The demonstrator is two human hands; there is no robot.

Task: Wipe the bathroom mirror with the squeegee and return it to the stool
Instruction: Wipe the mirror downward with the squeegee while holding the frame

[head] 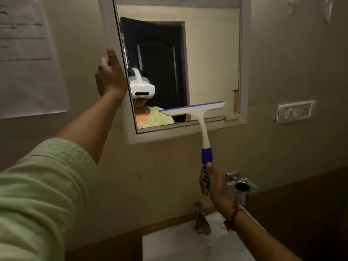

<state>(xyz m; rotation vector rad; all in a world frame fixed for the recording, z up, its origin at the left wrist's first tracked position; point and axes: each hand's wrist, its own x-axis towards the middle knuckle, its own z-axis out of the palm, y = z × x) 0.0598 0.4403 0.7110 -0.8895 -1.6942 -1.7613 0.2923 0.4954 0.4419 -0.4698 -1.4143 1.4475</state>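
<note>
The bathroom mirror (211,59) hangs on the wall in a white frame, its left side swung out from the wall. My left hand (110,74) grips that left frame edge, thumb up. A white squeegee (195,110) with a blue blade strip and blue handle stands upright, its blade lying across the mirror's lower part near the bottom frame. My right hand (212,182) is closed around the lower end of the blue handle. The stool is not in view.
A white sink (180,247) with a metal tap (201,219) sits below. A chrome holder (242,187) is fixed to the wall right of my right hand. A switch plate (295,112) is at right, a paper sheet (28,57) at left.
</note>
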